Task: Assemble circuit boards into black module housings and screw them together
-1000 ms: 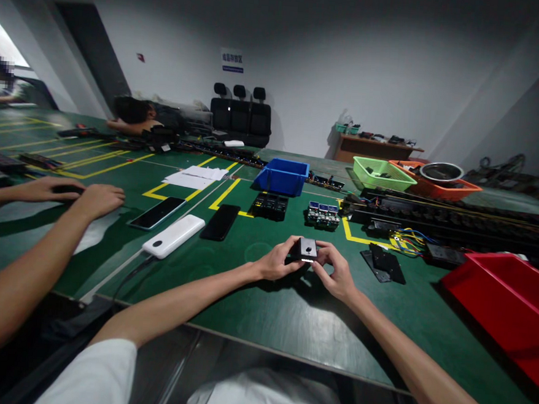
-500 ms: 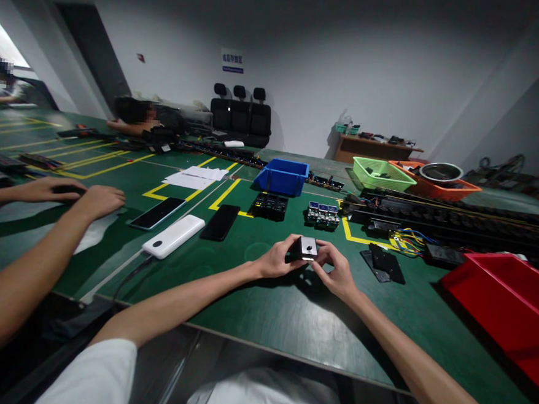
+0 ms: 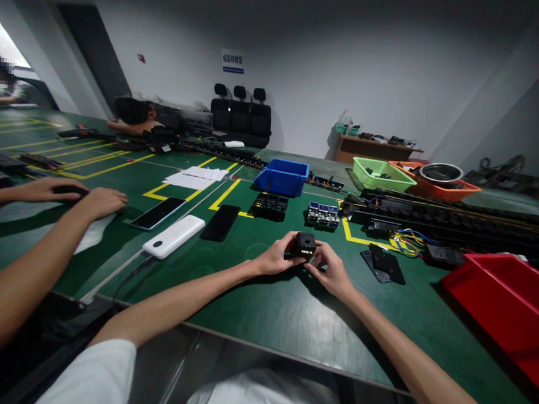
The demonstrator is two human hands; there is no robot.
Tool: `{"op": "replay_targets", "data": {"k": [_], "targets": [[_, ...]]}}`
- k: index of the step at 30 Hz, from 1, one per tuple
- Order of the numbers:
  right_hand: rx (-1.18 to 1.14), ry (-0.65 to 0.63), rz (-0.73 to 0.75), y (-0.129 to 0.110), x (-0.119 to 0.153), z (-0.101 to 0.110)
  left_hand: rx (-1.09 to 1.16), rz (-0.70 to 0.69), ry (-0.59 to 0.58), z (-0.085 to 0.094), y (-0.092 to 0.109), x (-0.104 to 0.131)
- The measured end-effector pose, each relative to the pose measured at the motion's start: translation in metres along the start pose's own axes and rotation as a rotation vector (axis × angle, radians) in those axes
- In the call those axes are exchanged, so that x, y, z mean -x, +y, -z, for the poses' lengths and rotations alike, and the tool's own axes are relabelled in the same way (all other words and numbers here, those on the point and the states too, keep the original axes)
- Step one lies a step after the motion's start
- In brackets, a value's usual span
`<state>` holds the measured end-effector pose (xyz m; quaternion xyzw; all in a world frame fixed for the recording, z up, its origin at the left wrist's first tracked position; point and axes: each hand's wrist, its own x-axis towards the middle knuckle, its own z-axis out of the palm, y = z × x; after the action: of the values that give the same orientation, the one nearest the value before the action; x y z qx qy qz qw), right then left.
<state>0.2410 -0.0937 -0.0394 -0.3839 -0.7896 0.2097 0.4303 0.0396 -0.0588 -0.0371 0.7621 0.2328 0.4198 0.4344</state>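
Between my two hands, just above the green table (image 3: pixel 261 315), is a small black box-shaped module (image 3: pixel 306 244) with a row of bright contacts on the side facing me. My left hand (image 3: pixel 277 256) grips it from the left, fingers behind and thumb along the lower edge. My right hand (image 3: pixel 332 268) pinches its right side with thumb and fingertips. Beyond my hands lie a row of black modules (image 3: pixel 270 206) and a row of modules with silvery, bluish tops (image 3: pixel 323 215). Flat black plates (image 3: pixel 384 263) rest to the right of my right hand.
A red bin (image 3: pixel 502 304) stands at the right, a blue bin (image 3: pixel 281 177) farther back. Left of my hands lie a white power bank (image 3: pixel 173 236) with a cable and two phones (image 3: pixel 220 222) (image 3: pixel 158 212). A co-worker's hands (image 3: pixel 106 203) are at the far left.
The module has turned in my hands: its light face with a dark centre faced up before, and now a black face and the bright contacts show. Both hands stay around it.
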Motion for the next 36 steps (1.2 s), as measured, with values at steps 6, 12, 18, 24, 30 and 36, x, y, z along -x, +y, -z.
{"op": "replay_targets", "data": {"k": [6, 12, 18, 24, 30, 36], "targets": [[0.053, -0.027, -0.027, 0.0047, 0.0003, -0.0012, 0.070, 0.062, -0.036, 0.0001, -0.0019, -0.0006], [0.080, -0.045, -0.025, 0.0079, 0.0003, -0.0025, 0.141, 0.102, -0.033, -0.0001, -0.0022, -0.0017], [0.106, -0.040, -0.016, 0.0057, 0.0003, -0.0011, 0.140, 0.100, -0.036, -0.0008, -0.0024, -0.0021], [0.070, -0.018, -0.046, 0.0020, 0.0010, -0.0001, 0.160, 0.119, -0.045, -0.0015, -0.0021, -0.0015], [0.026, -0.001, -0.064, 0.0027, 0.0026, -0.0019, 0.186, 0.167, -0.023, -0.0002, 0.0029, -0.0006], [-0.012, 0.017, -0.103, 0.0066, 0.0041, -0.0050, 0.200, 0.201, -0.012, 0.0001, 0.0034, -0.0001]]}}
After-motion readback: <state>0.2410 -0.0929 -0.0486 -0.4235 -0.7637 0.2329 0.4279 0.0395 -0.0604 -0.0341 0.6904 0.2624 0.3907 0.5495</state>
